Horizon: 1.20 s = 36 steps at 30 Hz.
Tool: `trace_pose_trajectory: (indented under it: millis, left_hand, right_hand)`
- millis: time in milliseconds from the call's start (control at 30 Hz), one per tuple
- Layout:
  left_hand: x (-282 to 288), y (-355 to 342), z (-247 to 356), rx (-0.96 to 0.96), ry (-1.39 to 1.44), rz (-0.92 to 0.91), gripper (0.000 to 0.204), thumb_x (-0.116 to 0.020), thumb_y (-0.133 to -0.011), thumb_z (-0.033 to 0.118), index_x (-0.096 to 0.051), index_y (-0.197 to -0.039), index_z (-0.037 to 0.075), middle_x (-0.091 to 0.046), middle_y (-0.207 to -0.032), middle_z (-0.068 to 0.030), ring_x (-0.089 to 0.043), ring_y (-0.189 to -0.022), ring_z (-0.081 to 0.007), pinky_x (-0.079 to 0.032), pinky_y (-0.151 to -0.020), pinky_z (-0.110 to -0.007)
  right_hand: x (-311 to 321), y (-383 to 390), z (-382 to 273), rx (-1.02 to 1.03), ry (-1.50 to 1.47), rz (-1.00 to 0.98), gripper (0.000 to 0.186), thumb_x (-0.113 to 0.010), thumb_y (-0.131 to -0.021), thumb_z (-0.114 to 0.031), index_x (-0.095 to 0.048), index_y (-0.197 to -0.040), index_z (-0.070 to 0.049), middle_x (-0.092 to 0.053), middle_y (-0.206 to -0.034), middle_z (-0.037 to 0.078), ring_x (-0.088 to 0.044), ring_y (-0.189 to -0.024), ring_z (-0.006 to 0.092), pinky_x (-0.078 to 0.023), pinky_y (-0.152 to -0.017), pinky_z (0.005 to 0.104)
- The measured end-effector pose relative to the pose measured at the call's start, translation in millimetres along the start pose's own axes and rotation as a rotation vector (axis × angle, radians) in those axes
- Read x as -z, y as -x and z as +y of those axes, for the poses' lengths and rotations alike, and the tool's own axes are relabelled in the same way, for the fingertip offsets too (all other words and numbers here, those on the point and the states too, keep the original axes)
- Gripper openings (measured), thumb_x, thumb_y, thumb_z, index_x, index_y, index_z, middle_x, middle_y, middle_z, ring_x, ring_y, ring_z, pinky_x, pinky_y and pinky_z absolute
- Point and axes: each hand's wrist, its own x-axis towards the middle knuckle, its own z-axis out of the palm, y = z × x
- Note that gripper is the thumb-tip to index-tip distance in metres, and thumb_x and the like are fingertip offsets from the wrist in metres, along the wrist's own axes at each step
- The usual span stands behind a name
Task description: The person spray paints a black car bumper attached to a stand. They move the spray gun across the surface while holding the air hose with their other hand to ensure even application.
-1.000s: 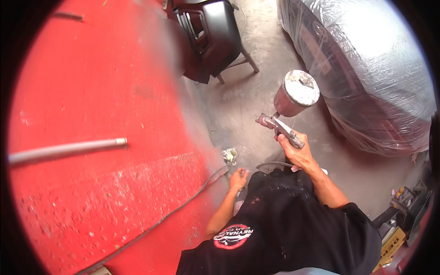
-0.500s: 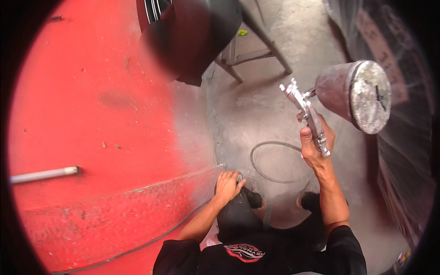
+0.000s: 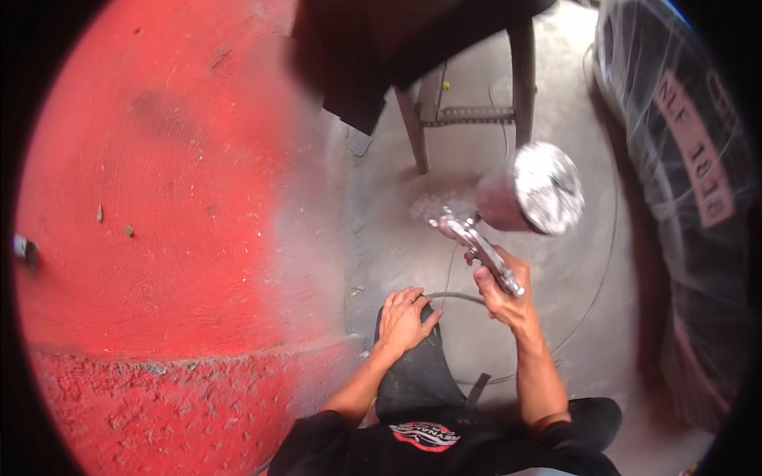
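My right hand (image 3: 506, 300) is wrapped round the handle of a metal spray gun (image 3: 486, 252), raised in front of my body. On the gun sits a wide paint cup (image 3: 552, 189) with a blotchy silver lid, tilted to the right. The gun's front end points up and to the left, below a dark smooth panel (image 3: 381, 44), and does not touch it. A faint haze shows by the nozzle. My left hand (image 3: 405, 321) lies flat on my left knee (image 3: 409, 377), its fingers stretched out and holding nothing.
The panel rests on a metal stand (image 3: 476, 117). A thin hose (image 3: 454, 297) loops over the grey floor (image 3: 484, 341). On the left is a red-painted surface (image 3: 182, 270) with a rough lower strip. Along the right stands a vehicle wrapped in clear plastic (image 3: 659, 119).
My right hand has brought the spray gun left and slightly down. The view has shifted, so the panel and stand appear further right. My left hand remains on the knee.
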Motion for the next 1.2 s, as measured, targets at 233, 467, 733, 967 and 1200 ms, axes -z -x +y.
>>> trace_pose_trajectory:
  millis: [233,467,733,967,1200]
  left_hand:
    - [-13,-13,-44,-0.040,0.242,0.001,0.038,-0.066,-0.087,0.038,-0.069,-0.106,0.005,-0.065,-0.117,-0.0124,-0.054,-0.119,-0.0283,-0.036,-0.105,-0.042]
    - [6,15,-69,-0.037,0.443,0.319,0.041,-0.071,-0.082,0.026,-0.063,-0.115,0.003,-0.063,-0.118,-0.0142,-0.056,-0.115,-0.0312,-0.039,-0.102,-0.045]
    - [65,21,-3,-0.424,0.830,0.457,0.108,-0.078,-0.066,0.014,-0.011,-0.150,0.000,-0.010,-0.156,-0.0277,-0.023,-0.143,-0.0407,-0.030,-0.115,-0.043]
    - [77,9,18,-0.510,0.896,0.312,0.100,-0.072,-0.069,0.005,-0.013,-0.149,0.004,-0.015,-0.154,-0.0305,-0.030,-0.138,-0.0458,-0.039,-0.109,-0.045]
    - [69,-14,35,-0.160,1.079,0.568,0.066,-0.066,-0.085,0.020,-0.038,-0.143,0.006,-0.059,-0.124,-0.0229,-0.061,-0.111,-0.0387,-0.052,-0.085,-0.043]
  right_hand:
    - [-48,10,-56,-0.023,0.190,0.408,0.074,-0.053,-0.087,-0.068,-0.061,-0.114,0.000,-0.050,-0.058,-0.002,-0.046,-0.048,0.0070,-0.039,-0.041,0.0266]
    - [-79,26,-32,-0.065,0.269,0.307,0.059,-0.061,-0.088,-0.057,-0.059,-0.101,0.001,-0.050,-0.059,0.000,-0.049,-0.048,0.0082,-0.042,-0.037,0.0248]
    - [-131,25,-67,0.087,0.301,0.123,0.047,-0.061,-0.093,-0.041,-0.056,-0.114,0.000,-0.065,-0.084,0.010,-0.063,-0.059,0.0171,-0.048,-0.053,0.0314]
    - [-124,39,-73,0.090,0.499,0.181,0.049,-0.058,-0.093,-0.039,-0.052,-0.119,0.001,-0.061,-0.098,0.021,-0.062,-0.089,0.0364,-0.048,-0.077,0.0450]
    - [-110,41,-106,0.132,0.634,-0.094,0.085,-0.072,-0.080,-0.044,-0.037,-0.139,0.006,-0.046,-0.134,0.028,-0.043,-0.127,0.0417,-0.034,-0.106,0.0470]
